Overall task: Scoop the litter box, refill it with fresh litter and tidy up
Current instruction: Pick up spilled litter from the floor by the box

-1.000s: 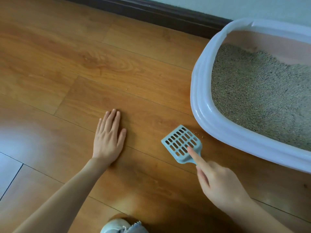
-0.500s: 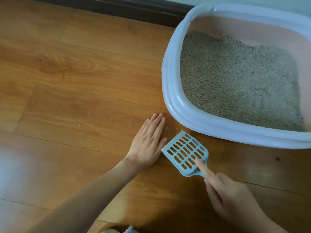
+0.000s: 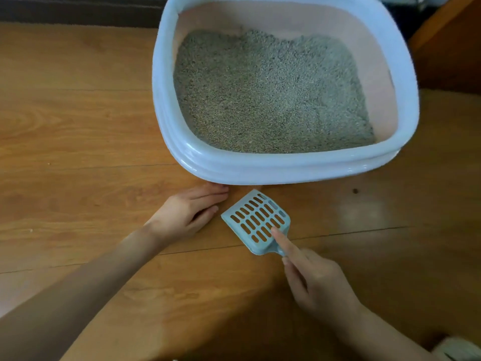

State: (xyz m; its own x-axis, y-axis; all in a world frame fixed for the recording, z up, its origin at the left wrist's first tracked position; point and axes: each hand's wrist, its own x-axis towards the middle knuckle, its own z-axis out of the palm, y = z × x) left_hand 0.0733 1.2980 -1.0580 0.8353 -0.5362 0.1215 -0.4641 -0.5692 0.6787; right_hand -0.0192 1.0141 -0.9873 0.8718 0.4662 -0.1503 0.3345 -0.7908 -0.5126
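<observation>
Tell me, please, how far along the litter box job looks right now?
Looks done: the litter box holds even litter. In hand: the right hand holds the scoop flat on the floor, the left hand beside it near the box. Left: tidying up; no spilled grains are clearly visible.

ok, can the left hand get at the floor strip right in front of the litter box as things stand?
Probably yes. The left hand lies flat on the floor, fingertips near the litter box base; the scoop, held by the right hand, sits beside it, not across its path.
</observation>
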